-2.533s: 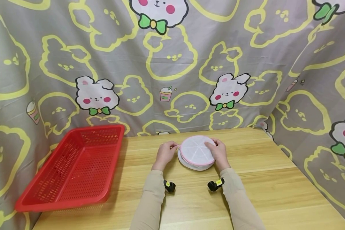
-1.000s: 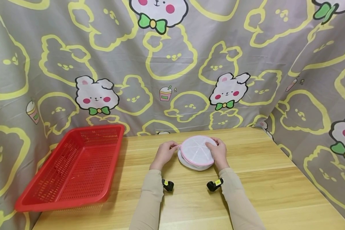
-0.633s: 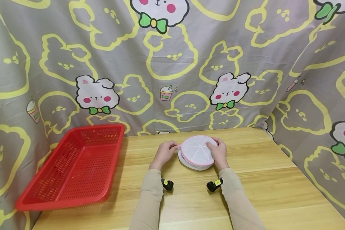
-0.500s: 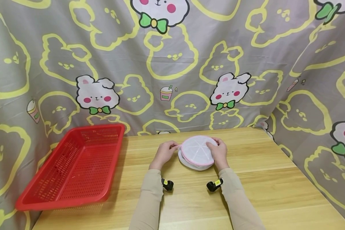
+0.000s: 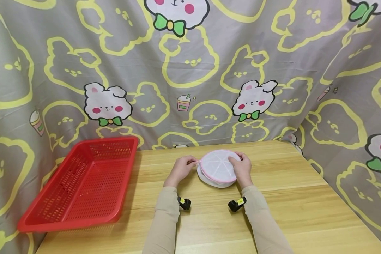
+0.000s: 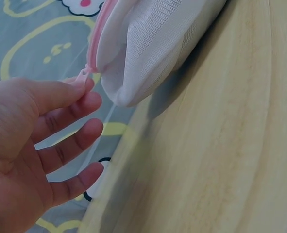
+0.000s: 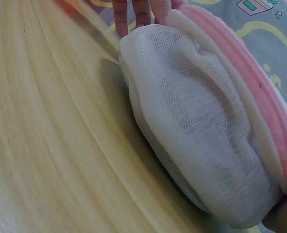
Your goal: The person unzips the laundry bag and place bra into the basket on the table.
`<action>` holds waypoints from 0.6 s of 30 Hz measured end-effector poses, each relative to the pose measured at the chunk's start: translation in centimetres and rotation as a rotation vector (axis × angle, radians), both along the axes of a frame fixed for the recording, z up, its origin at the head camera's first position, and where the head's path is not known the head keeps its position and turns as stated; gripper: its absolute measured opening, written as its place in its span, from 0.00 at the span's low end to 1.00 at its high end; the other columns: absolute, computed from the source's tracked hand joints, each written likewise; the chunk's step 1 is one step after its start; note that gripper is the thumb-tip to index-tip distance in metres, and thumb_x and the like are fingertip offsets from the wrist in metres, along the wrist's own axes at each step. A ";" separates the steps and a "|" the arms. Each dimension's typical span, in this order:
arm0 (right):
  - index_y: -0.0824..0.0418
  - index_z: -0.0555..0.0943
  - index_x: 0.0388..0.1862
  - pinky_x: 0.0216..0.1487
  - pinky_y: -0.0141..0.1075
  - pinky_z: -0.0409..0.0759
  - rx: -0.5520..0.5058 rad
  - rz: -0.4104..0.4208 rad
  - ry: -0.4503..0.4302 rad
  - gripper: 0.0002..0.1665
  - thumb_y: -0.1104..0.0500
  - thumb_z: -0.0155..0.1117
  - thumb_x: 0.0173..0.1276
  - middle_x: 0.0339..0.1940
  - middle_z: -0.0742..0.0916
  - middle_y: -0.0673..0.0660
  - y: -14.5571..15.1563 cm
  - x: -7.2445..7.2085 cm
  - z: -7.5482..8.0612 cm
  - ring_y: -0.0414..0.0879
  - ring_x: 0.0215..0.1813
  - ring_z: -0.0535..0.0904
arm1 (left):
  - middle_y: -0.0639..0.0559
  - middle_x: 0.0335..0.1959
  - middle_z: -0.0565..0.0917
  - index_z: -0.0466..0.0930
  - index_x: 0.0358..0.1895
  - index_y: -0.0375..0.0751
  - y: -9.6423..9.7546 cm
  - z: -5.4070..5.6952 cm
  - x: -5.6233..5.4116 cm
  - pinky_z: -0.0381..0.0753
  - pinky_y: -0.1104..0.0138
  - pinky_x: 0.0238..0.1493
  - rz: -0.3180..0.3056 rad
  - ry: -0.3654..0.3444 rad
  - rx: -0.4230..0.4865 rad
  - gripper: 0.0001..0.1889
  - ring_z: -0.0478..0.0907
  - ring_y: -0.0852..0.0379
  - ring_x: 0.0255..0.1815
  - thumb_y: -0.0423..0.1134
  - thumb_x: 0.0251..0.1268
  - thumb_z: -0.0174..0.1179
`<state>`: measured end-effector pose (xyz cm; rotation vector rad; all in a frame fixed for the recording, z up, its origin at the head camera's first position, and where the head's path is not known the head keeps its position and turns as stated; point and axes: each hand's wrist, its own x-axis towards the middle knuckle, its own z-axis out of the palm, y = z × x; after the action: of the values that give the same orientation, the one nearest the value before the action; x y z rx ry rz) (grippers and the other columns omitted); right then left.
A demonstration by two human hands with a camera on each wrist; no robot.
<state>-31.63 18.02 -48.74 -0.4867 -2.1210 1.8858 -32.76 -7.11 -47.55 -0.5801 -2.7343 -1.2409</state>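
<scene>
A round white mesh laundry bag (image 5: 219, 166) with a pink zipper (image 7: 252, 90) round its lid stands low on the wooden table. At its left edge, my left hand (image 5: 180, 170) pinches the pink zipper pull (image 6: 82, 77) between thumb and forefinger; the other fingers are spread loosely in the left wrist view. My right hand (image 5: 243, 169) grips the opposite edge, thumb on top of the lid. Most of its fingers are hidden behind the bag. Seen from the right wrist, the mesh side (image 7: 192, 116) bulges and folds, and the lid looks closed against it.
A red perforated plastic basket (image 5: 120, 197) stands on the left side of the table (image 5: 304, 211). Grey patterned curtain (image 5: 206, 116) hangs behind the table and along both sides. A small black camera is strapped at each wrist.
My left wrist has shifted slightly left, its fingers still at the zipper pull. The right hand keeps its hold and the bag stays almost in place.
</scene>
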 end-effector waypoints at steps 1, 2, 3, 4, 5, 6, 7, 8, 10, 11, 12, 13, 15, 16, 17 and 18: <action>0.66 0.76 0.58 0.39 0.18 0.71 -0.001 0.000 0.000 0.25 0.60 0.67 0.63 0.53 0.79 0.60 0.0 0.0 0.0 0.47 0.51 0.74 | 0.52 0.37 0.87 0.86 0.40 0.46 0.0 0.0 0.0 0.76 0.68 0.38 -0.008 0.005 0.003 0.07 0.76 0.60 0.34 0.42 0.69 0.59; 0.66 0.76 0.58 0.39 0.18 0.72 -0.002 -0.001 0.000 0.25 0.60 0.67 0.63 0.53 0.79 0.60 0.0 0.0 0.0 0.47 0.51 0.74 | 0.52 0.37 0.87 0.86 0.40 0.46 -0.1 0.0 -0.1 0.76 0.69 0.38 -0.014 0.005 0.002 0.07 0.76 0.61 0.35 0.42 0.69 0.59; 0.66 0.76 0.58 0.39 0.19 0.72 -0.003 -0.001 0.000 0.25 0.61 0.67 0.63 0.53 0.79 0.60 0.0 0.0 0.0 0.47 0.50 0.74 | 0.52 0.37 0.87 0.86 0.40 0.46 -0.1 -0.1 -0.1 0.76 0.69 0.38 -0.023 0.009 0.004 0.07 0.76 0.60 0.35 0.42 0.69 0.59; 0.66 0.76 0.58 0.39 0.19 0.71 -0.004 -0.001 0.001 0.25 0.61 0.67 0.63 0.53 0.79 0.60 0.0 0.0 0.0 0.47 0.50 0.74 | 0.52 0.37 0.87 0.86 0.40 0.46 -0.2 -0.1 -0.1 0.76 0.69 0.38 -0.029 0.010 0.004 0.07 0.76 0.60 0.35 0.41 0.69 0.59; 0.66 0.76 0.58 0.39 0.18 0.71 -0.005 -0.002 0.002 0.25 0.61 0.67 0.63 0.53 0.79 0.60 0.0 0.0 0.0 0.47 0.51 0.74 | 0.53 0.37 0.87 0.86 0.40 0.46 -0.2 -0.1 -0.1 0.76 0.69 0.38 -0.033 0.008 0.004 0.07 0.76 0.61 0.35 0.41 0.69 0.60; 0.66 0.76 0.58 0.39 0.18 0.71 -0.005 -0.001 0.002 0.25 0.61 0.67 0.63 0.53 0.79 0.60 0.0 0.0 0.0 0.47 0.51 0.74 | 0.53 0.37 0.87 0.86 0.40 0.46 -0.2 -0.1 -0.2 0.76 0.69 0.38 -0.038 0.009 0.004 0.07 0.76 0.61 0.35 0.41 0.69 0.60; 0.66 0.76 0.58 0.39 0.18 0.71 -0.006 -0.001 0.001 0.25 0.61 0.67 0.63 0.54 0.79 0.60 0.0 0.1 0.0 0.47 0.51 0.74 | 0.53 0.37 0.87 0.86 0.40 0.46 -0.3 -0.2 -0.2 0.76 0.69 0.39 -0.045 0.012 0.005 0.07 0.76 0.60 0.36 0.41 0.69 0.60; 0.66 0.76 0.58 0.39 0.18 0.71 -0.009 -0.001 0.002 0.25 0.61 0.67 0.63 0.54 0.79 0.61 0.0 0.1 0.0 0.47 0.52 0.74 | 0.53 0.38 0.87 0.86 0.40 0.46 -0.3 -0.2 -0.2 0.76 0.69 0.39 -0.048 0.009 0.006 0.07 0.76 0.60 0.36 0.41 0.69 0.60; 0.66 0.76 0.59 0.40 0.19 0.71 -0.009 0.002 0.002 0.25 0.61 0.67 0.63 0.55 0.79 0.61 -0.1 0.1 0.1 0.47 0.52 0.74 | 0.53 0.38 0.87 0.86 0.40 0.46 -0.4 -0.2 -0.2 0.77 0.68 0.41 -0.054 0.005 0.009 0.07 0.77 0.60 0.37 0.41 0.69 0.60; 0.67 0.75 0.59 0.41 0.19 0.71 -0.008 0.003 0.001 0.25 0.61 0.66 0.64 0.55 0.79 0.61 -0.1 0.1 0.1 0.48 0.53 0.73 | 0.53 0.39 0.87 0.86 0.40 0.47 -0.4 -0.2 -0.2 0.77 0.68 0.42 -0.057 0.000 0.013 0.07 0.78 0.60 0.38 0.41 0.69 0.60; 0.67 0.75 0.59 0.42 0.20 0.71 -0.008 0.005 -0.001 0.25 0.61 0.66 0.64 0.55 0.79 0.61 -0.1 0.2 0.1 0.48 0.53 0.73 | 0.53 0.39 0.87 0.86 0.40 0.47 -0.5 -0.2 -0.2 0.77 0.67 0.43 -0.060 -0.003 0.015 0.07 0.78 0.60 0.39 0.41 0.69 0.60; 0.67 0.75 0.59 0.43 0.21 0.71 -0.006 0.005 -0.001 0.25 0.61 0.66 0.64 0.55 0.79 0.62 -0.1 0.2 0.1 0.48 0.53 0.73 | 0.53 0.39 0.87 0.86 0.40 0.48 -0.5 -0.2 -0.1 0.78 0.67 0.43 -0.063 -0.008 0.015 0.07 0.78 0.60 0.39 0.42 0.69 0.59; 0.67 0.75 0.59 0.46 0.24 0.72 -0.004 0.004 -0.001 0.25 0.61 0.66 0.64 0.55 0.79 0.62 -0.1 0.2 0.2 0.48 0.54 0.73 | 0.54 0.40 0.87 0.86 0.40 0.49 -0.5 -0.2 -0.1 0.77 0.66 0.43 -0.065 -0.018 0.015 0.07 0.78 0.60 0.40 0.42 0.70 0.59; 0.67 0.75 0.59 0.47 0.26 0.72 -0.005 0.004 -0.001 0.25 0.61 0.66 0.64 0.55 0.79 0.62 -0.1 0.3 0.3 0.48 0.54 0.73 | 0.54 0.40 0.87 0.86 0.40 0.49 -0.6 -0.2 -0.1 0.77 0.66 0.43 -0.066 -0.021 0.015 0.07 0.78 0.60 0.40 0.42 0.70 0.59; 0.67 0.75 0.59 0.48 0.27 0.72 0.000 0.002 -0.001 0.25 0.61 0.66 0.64 0.55 0.79 0.62 -0.2 0.3 0.3 0.48 0.54 0.73 | 0.54 0.40 0.87 0.86 0.40 0.49 -0.6 -0.2 -0.1 0.77 0.66 0.43 -0.067 -0.024 0.016 0.07 0.78 0.60 0.40 0.42 0.70 0.59; 0.66 0.75 0.59 0.50 0.29 0.73 -0.002 -0.001 -0.003 0.26 0.61 0.66 0.64 0.55 0.79 0.62 -0.2 0.3 0.3 0.48 0.54 0.73 | 0.54 0.40 0.87 0.86 0.40 0.49 -0.6 -0.2 -0.1 0.77 0.66 0.43 -0.067 -0.024 0.014 0.07 0.78 0.60 0.40 0.42 0.70 0.59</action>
<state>-31.35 17.87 -48.45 -0.4906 -2.1210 1.8877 -32.88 -7.69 -47.78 -0.6652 -2.7447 -1.2897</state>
